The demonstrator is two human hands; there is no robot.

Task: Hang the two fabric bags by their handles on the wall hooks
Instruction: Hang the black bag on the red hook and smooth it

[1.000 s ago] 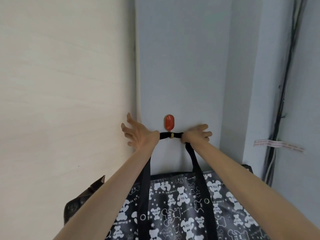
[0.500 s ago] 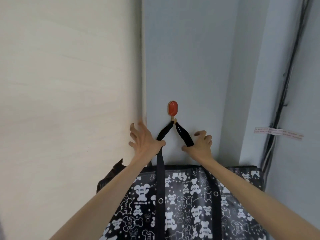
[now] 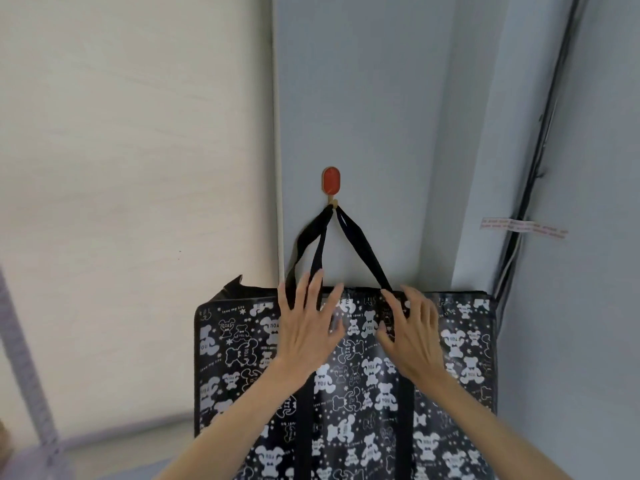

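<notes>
A black fabric bag (image 3: 460, 358) printed with white bears hangs flat against the grey wall. Its black handles (image 3: 360, 247) rise to a point and loop over a small red oval wall hook (image 3: 331, 180). My left hand (image 3: 306, 327) lies spread over the bag's top left, fingers apart, holding nothing. My right hand (image 3: 414, 332) rests with spread fingers on the bag's upper middle, just below the base of the right strap. Only one bag and one hook are in view.
A cream panel (image 3: 138, 202) fills the left, meeting the grey wall at a vertical edge. Black cables (image 3: 533, 174) run down the corner at the right, with a strip of tape (image 3: 523, 227) across them. A grey frame (image 3: 31, 393) shows at the lower left.
The handles were stretched flat across the hook, then dropped onto it and pulled taut. Both hands let go of the straps and slid down onto the bag's face.
</notes>
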